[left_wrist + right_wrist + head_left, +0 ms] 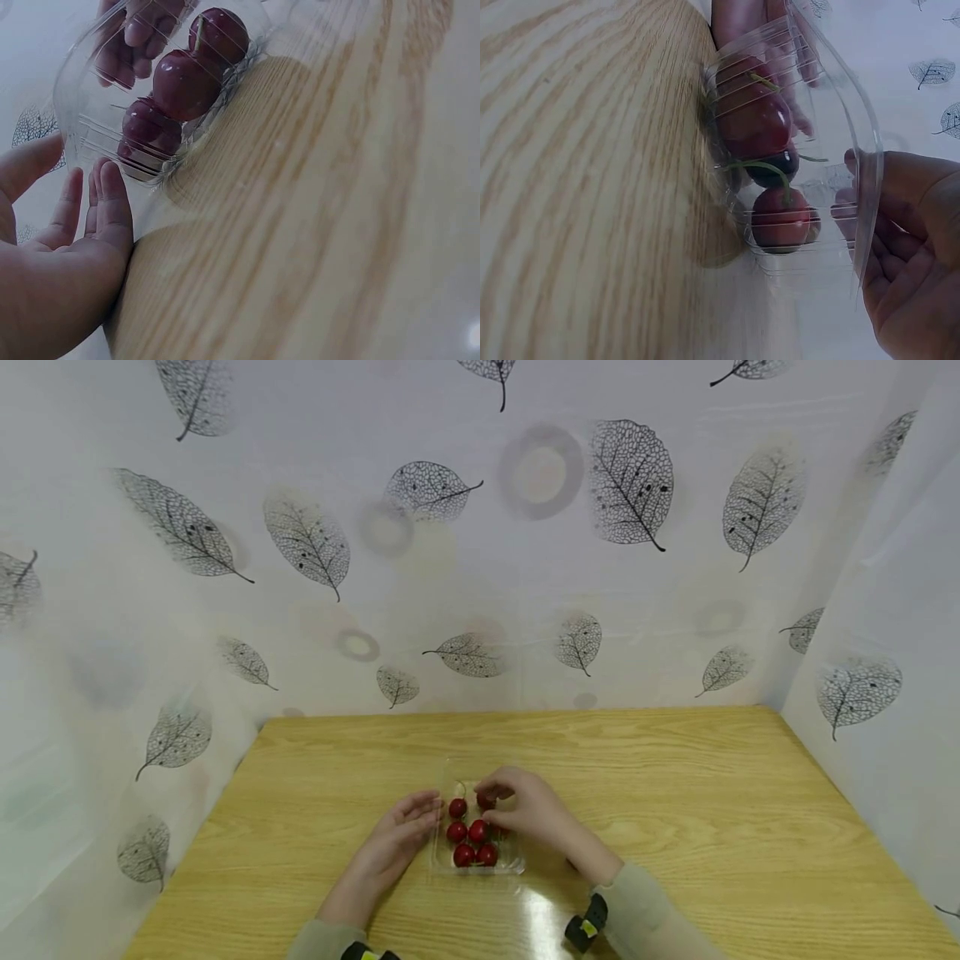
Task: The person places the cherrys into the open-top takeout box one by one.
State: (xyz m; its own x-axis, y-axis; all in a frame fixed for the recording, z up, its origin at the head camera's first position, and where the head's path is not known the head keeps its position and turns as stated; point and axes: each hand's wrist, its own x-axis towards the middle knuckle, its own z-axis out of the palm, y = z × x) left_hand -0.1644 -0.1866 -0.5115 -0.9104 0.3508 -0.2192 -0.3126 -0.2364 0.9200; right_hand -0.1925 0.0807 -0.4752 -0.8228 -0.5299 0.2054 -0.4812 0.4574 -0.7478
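Observation:
Several dark red cherries (478, 832), some with green stems, lie in a clear plastic container (510, 866) on the table. My right hand (528, 806) reaches over the container's right side. Its thumb and fingers are bent down above a cherry (486, 800) at the back right, with a gap between them; I see nothing held there. In the right wrist view this hand (915, 240) is partly behind the clear wall. My left hand (401, 839) stays at the container's left side, fingers extended near its wall. The left wrist view shows that hand (71, 255) holding nothing.
The wooden table (675, 793) extends around the container. A pale sheet printed with leaves (465, 568) rises behind the table and along both sides. Dark bands (587, 925) are on both wrists. A small dark thing, partly hidden, lies beneath the right forearm.

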